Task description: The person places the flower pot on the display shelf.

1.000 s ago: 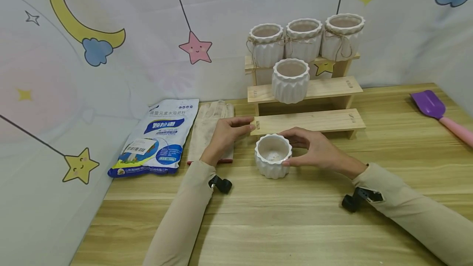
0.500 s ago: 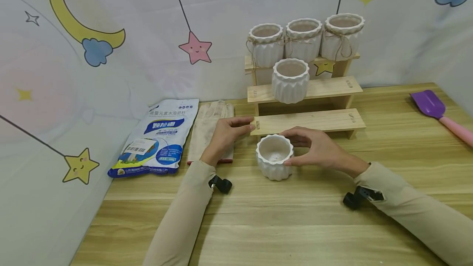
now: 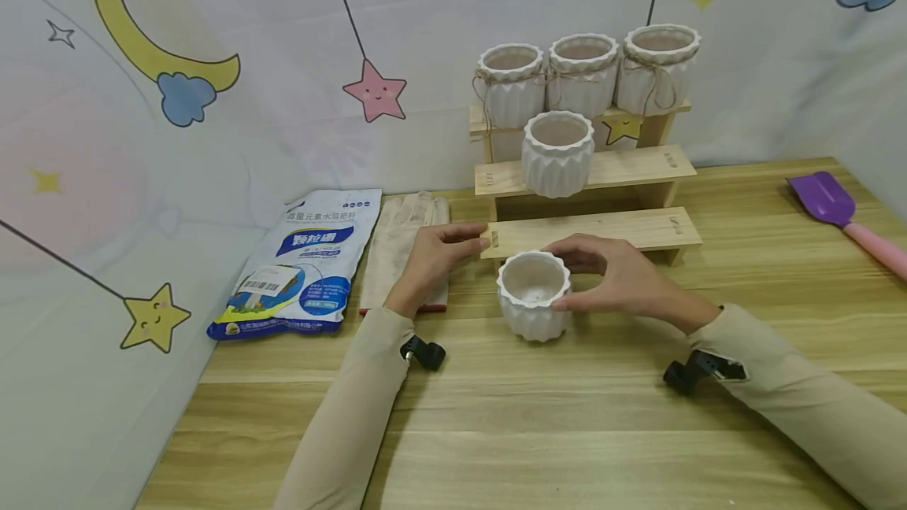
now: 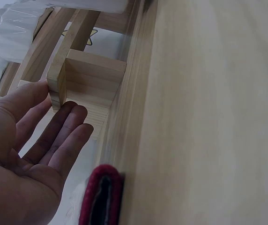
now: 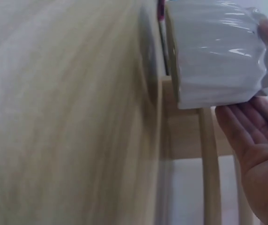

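Observation:
A white ribbed ceramic pot [image 3: 533, 317] is held by my right hand [image 3: 627, 282], thumb on the near side of the rim and fingers behind. In the right wrist view the pot [image 5: 218, 56] hangs a little above the tabletop. It is just in front of the lowest board [image 3: 595, 233] of a three-step wooden plant stand. My left hand [image 3: 435, 262] pinches the left end of that board; in the left wrist view the thumb and forefinger lie at the board's end [image 4: 56, 82], other fingers extended.
Three twine-tied pots [image 3: 581, 81] line the top step, and one ribbed pot [image 3: 557, 160] stands on the middle step. At left lie a fertilizer bag [image 3: 305, 258] and work gloves [image 3: 404, 250]. A purple trowel with a pink handle [image 3: 825, 199] lies at right.
My right hand has shifted the pot slightly right and, most recently, a little up toward the lowest board. The left hand stays where it was on the stand.

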Action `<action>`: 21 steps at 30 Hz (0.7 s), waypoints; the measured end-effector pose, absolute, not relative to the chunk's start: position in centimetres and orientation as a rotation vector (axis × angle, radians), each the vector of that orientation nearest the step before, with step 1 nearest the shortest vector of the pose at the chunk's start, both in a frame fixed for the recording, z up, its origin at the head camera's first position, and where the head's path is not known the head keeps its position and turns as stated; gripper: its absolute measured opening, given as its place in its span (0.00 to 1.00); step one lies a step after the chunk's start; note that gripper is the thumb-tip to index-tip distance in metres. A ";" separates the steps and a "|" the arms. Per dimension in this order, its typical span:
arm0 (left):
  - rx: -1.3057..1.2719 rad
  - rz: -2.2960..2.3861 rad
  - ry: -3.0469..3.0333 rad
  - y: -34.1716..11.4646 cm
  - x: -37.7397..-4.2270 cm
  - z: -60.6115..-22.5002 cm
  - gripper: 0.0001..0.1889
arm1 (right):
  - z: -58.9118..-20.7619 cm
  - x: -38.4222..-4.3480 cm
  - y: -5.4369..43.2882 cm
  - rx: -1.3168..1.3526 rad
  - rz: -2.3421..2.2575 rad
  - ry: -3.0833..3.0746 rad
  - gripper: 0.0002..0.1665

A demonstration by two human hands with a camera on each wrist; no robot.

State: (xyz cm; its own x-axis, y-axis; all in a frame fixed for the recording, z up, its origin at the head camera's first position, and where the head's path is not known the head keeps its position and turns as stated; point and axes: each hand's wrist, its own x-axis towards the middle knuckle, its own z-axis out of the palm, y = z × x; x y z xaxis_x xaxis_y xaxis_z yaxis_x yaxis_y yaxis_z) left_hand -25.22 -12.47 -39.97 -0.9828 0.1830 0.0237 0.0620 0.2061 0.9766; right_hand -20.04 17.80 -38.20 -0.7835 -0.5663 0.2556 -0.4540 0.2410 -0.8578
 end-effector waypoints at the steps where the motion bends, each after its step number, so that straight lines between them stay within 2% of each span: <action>1: 0.240 1.903 2.366 -12.5 -25.2 -40.0 0.16 | -38.1 -20.0 17.9 -0.981 -1.595 2.391 0.40; 21: 0.233 1.901 2.355 -12.5 -25.2 -40.0 0.16 | -35.2 -20.4 20.3 -1.004 -1.639 2.484 0.38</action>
State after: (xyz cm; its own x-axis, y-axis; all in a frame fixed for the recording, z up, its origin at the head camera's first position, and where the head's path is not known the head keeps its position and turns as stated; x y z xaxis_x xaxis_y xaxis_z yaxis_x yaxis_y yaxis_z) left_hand -25.22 -12.49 -40.02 -0.9827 0.1845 0.0140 0.0525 0.2060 0.9771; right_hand -20.39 20.27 -35.23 -0.7956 -0.5060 0.3331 -0.5054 0.2511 -0.8255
